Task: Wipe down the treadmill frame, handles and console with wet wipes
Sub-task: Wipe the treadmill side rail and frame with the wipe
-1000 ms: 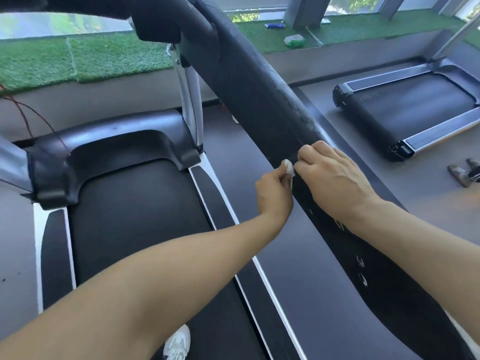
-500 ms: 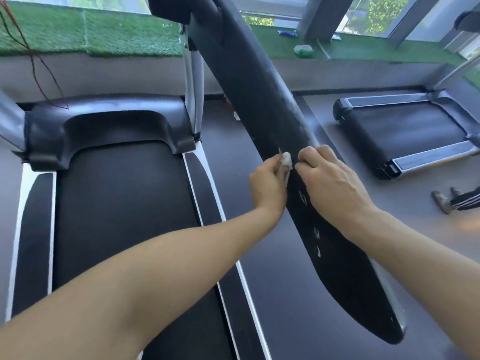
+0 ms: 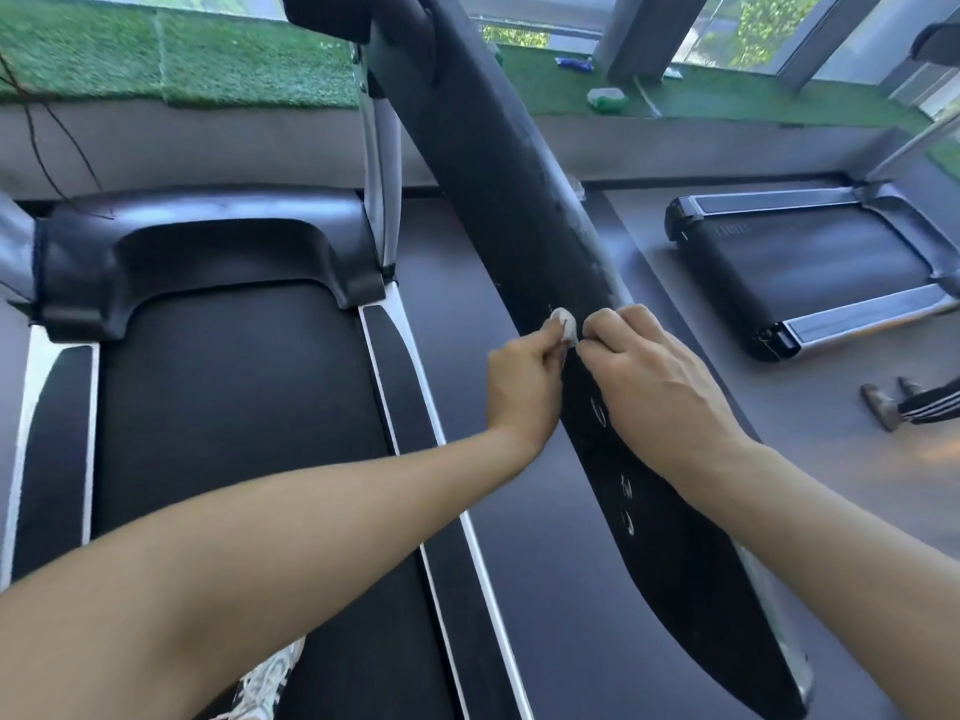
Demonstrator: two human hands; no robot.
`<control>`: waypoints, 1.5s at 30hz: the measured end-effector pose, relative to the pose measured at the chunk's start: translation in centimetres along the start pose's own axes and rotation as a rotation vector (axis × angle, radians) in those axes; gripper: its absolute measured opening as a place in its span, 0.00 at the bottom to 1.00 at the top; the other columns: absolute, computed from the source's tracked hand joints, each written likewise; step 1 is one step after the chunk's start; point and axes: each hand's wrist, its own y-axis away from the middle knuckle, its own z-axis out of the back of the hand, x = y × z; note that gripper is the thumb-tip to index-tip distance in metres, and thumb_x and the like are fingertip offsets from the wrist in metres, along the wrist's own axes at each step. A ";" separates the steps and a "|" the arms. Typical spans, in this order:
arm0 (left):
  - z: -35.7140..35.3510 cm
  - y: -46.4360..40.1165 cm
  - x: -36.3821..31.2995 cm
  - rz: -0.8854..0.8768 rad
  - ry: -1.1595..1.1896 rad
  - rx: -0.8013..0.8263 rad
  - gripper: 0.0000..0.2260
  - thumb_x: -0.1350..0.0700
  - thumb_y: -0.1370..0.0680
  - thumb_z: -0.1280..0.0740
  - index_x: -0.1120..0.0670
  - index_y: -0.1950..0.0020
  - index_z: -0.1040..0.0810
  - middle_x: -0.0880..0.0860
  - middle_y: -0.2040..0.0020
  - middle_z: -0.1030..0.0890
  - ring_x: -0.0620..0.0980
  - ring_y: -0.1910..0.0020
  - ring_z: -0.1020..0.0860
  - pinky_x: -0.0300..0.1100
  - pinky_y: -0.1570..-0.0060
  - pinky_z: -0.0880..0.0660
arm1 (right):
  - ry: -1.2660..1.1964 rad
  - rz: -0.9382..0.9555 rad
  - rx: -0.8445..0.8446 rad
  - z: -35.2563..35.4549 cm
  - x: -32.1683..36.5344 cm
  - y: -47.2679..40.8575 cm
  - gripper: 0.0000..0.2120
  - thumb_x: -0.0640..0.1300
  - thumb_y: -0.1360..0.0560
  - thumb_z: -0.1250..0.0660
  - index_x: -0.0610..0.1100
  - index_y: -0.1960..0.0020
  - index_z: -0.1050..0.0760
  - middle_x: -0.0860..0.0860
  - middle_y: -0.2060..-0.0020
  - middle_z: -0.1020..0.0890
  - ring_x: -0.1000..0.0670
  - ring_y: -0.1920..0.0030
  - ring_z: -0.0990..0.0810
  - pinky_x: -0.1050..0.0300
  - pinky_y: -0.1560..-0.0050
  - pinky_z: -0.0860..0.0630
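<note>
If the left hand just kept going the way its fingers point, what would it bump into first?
The left hand, pinching a small white wipe, points up and right at the black handrail. It would meet that rail almost at once; the wipe looks to be touching it already, though depth is hard to judge.

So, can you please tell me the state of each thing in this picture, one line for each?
Left hand: closed, pinching the wipe.
Right hand: fingers curled, resting on the handrail, beside the wipe.
Wipe: crumpled small, pressed to the handrail.
Handrail: black, whitish scuffs along its right edge.
Treadmill belt: bare, not visibly moving.
Second treadmill: unoccupied.
</note>
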 end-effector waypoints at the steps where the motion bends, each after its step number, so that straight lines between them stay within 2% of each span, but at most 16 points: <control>1: 0.1 -0.2 0.0 -0.007 0.017 -0.006 0.11 0.57 0.19 0.38 0.58 0.54 0.18 0.47 0.73 0.31 0.45 0.69 0.38 0.28 0.70 0.38 | 0.003 0.009 -0.003 -0.1 -0.1 0.0 0.12 0.31 0.34 0.44 0.38 0.62 0.23 0.47 0.62 0.23 0.44 0.58 0.24 0.57 0.66 0.28; 5: 0.5 -5.1 -0.4 0.012 -0.016 -0.161 0.14 0.53 0.19 0.39 0.59 0.54 0.18 0.49 0.74 0.33 0.43 0.70 0.37 0.35 0.70 0.41 | 0.000 -0.001 0.037 -0.2 -0.1 -0.5 0.11 0.29 0.39 0.42 0.39 0.65 0.24 0.47 0.61 0.23 0.44 0.58 0.23 0.57 0.65 0.28; 8: 0.8 -9.3 -0.3 0.097 0.064 -0.241 0.16 0.53 0.18 0.40 0.60 0.59 0.19 0.48 0.71 0.31 0.47 0.68 0.37 0.37 0.66 0.36 | -0.001 -0.011 0.049 -0.4 0.0 -0.7 0.11 0.27 0.40 0.42 0.38 0.65 0.24 0.46 0.61 0.23 0.43 0.58 0.23 0.58 0.66 0.30; 14: 0.7 -3.8 -0.5 -0.027 0.056 -0.072 0.10 0.56 0.19 0.39 0.57 0.53 0.19 0.42 0.69 0.28 0.43 0.66 0.33 0.29 0.63 0.34 | -0.015 -0.002 0.014 -0.5 -0.1 -0.3 0.11 0.25 0.39 0.38 0.37 0.64 0.24 0.46 0.61 0.23 0.43 0.58 0.23 0.56 0.65 0.26; 17: 0.7 -2.3 -0.6 -0.033 0.118 -0.022 0.12 0.54 0.19 0.37 0.56 0.59 0.20 0.44 0.72 0.27 0.42 0.67 0.33 0.31 0.63 0.33 | -0.020 0.014 -0.008 -0.9 -0.2 -0.3 0.11 0.26 0.37 0.40 0.37 0.62 0.23 0.45 0.60 0.23 0.43 0.58 0.23 0.51 0.63 0.23; 19: 0.9 -3.1 -0.6 -0.032 0.116 -0.037 0.12 0.55 0.20 0.36 0.57 0.59 0.18 0.47 0.72 0.28 0.43 0.65 0.39 0.31 0.66 0.35 | -0.019 0.012 0.003 -1.0 -0.2 -0.2 0.11 0.25 0.38 0.38 0.37 0.62 0.23 0.45 0.60 0.23 0.42 0.58 0.24 0.50 0.63 0.23; 20: 1.1 -3.9 -0.7 -0.023 0.112 -0.064 0.11 0.55 0.21 0.35 0.57 0.58 0.17 0.45 0.72 0.28 0.35 0.64 0.34 0.29 0.67 0.35 | -0.016 0.010 0.016 -1.1 -0.2 -0.2 0.12 0.24 0.39 0.38 0.37 0.62 0.23 0.45 0.60 0.23 0.42 0.57 0.24 0.50 0.63 0.23; 21: 1.2 -4.9 -0.7 -0.008 0.108 -0.106 0.11 0.54 0.21 0.35 0.58 0.58 0.17 0.43 0.73 0.28 0.35 0.66 0.33 0.28 0.68 0.36 | -0.011 0.007 0.025 -1.1 -0.2 -0.3 0.12 0.24 0.39 0.39 0.37 0.63 0.24 0.45 0.60 0.23 0.43 0.57 0.24 0.52 0.62 0.24; 25: 1.0 -7.8 -1.2 0.092 0.123 -0.225 0.09 0.54 0.21 0.34 0.57 0.50 0.15 0.51 0.68 0.20 0.46 0.67 0.30 0.34 0.65 0.34 | 0.009 0.020 0.042 -0.8 -0.1 -0.5 0.12 0.24 0.41 0.38 0.38 0.65 0.24 0.46 0.60 0.23 0.43 0.58 0.24 0.56 0.63 0.27; 29: 0.8 -4.3 -1.0 -0.003 0.096 -0.098 0.10 0.55 0.20 0.35 0.57 0.58 0.18 0.43 0.71 0.26 0.44 0.66 0.31 0.33 0.63 0.33 | 0.011 0.032 -0.007 -0.7 -0.1 -0.3 0.12 0.28 0.37 0.43 0.39 0.65 0.24 0.47 0.62 0.23 0.44 0.59 0.24 0.58 0.64 0.28; 34: 1.6 -1.4 -0.6 -0.137 0.132 0.078 0.07 0.58 0.19 0.37 0.56 0.56 0.23 0.42 0.63 0.26 0.39 0.61 0.30 0.28 0.54 0.30 | 0.005 0.057 -0.086 -1.1 0.0 0.0 0.15 0.32 0.31 0.48 0.37 0.61 0.22 0.46 0.60 0.23 0.46 0.57 0.26 0.58 0.58 0.28; 36: 1.9 -2.4 -0.6 -0.176 0.081 0.062 0.11 0.59 0.19 0.37 0.59 0.60 0.22 0.47 0.65 0.25 0.43 0.64 0.29 0.33 0.58 0.29 | 0.018 0.060 -0.070 -1.2 -0.1 0.1 0.14 0.30 0.33 0.48 0.38 0.62 0.23 0.46 0.61 0.23 0.44 0.58 0.24 0.58 0.55 0.32; 38: 1.8 -4.1 -0.9 -0.137 0.059 -0.031 0.10 0.61 0.21 0.36 0.59 0.61 0.20 0.49 0.63 0.25 0.41 0.65 0.28 0.27 0.62 0.33 | 0.042 0.051 -0.037 -1.3 -0.2 0.0 0.13 0.28 0.35 0.45 0.38 0.64 0.24 0.46 0.60 0.23 0.44 0.58 0.24 0.58 0.55 0.33; 40: 1.7 -5.7 -1.4 -0.017 0.073 -0.165 0.07 0.59 0.22 0.33 0.59 0.55 0.16 0.49 0.56 0.23 0.40 0.60 0.26 0.23 0.58 0.33 | 0.047 0.040 -0.008 -1.1 -0.2 0.0 0.11 0.25 0.38 0.38 0.39 0.65 0.24 0.46 0.60 0.23 0.44 0.58 0.24 0.59 0.58 0.30; 42: 1.4 -6.0 -1.6 0.046 0.077 -0.220 0.07 0.57 0.23 0.32 0.57 0.50 0.16 0.51 0.53 0.20 0.45 0.56 0.23 0.30 0.54 0.29 | 0.037 0.038 0.009 -0.9 -0.2 0.0 0.11 0.24 0.40 0.33 0.38 0.65 0.24 0.46 0.60 0.22 0.44 0.58 0.23 0.58 0.61 0.28; 45: 1.3 -3.7 -2.0 0.051 0.102 -0.153 0.07 0.56 0.23 0.32 0.56 0.48 0.16 0.49 0.57 0.19 0.45 0.57 0.23 0.36 0.53 0.26 | 0.032 0.055 -0.009 -0.7 -0.2 0.3 0.10 0.25 0.39 0.36 0.38 0.65 0.24 0.46 0.60 0.22 0.44 0.58 0.23 0.62 0.59 0.32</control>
